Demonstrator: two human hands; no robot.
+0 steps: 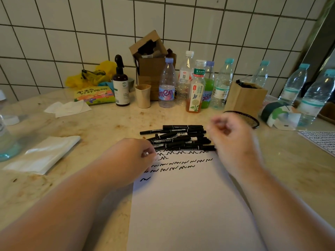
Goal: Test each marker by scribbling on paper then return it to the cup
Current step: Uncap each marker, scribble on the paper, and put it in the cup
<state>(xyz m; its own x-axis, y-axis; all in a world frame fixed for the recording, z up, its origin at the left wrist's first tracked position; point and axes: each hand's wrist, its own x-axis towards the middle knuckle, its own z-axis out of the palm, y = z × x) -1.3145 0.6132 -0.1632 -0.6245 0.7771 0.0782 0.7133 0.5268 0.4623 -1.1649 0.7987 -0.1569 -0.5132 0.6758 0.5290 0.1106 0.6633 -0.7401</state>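
The white paper (190, 205) lies on the desk (101, 127) between the two forearms, and its far end carries several rows of black scribbles (181, 163) — so a good number of markers look to have been tested already. The newest row, nearest the person, holds a single squiggle just beside the left hand (134, 158), with most of the sheet below it bare.

The pile of black markers (179, 138) rests across the paper's far edge, directly beyond both hands; none of them stands in a cup. A black mesh cup (248, 119) lies tipped on its side just past the right hand (230, 134), partly hidden by it, so the return step seems undone for the whole pile.

The left hand rests on the paper's left edge with fingers curled, touching the near end of the pile; whether it pinches a marker cannot be told. The right hand hovers blurred, fingers loosely curled — nothing visible in it.
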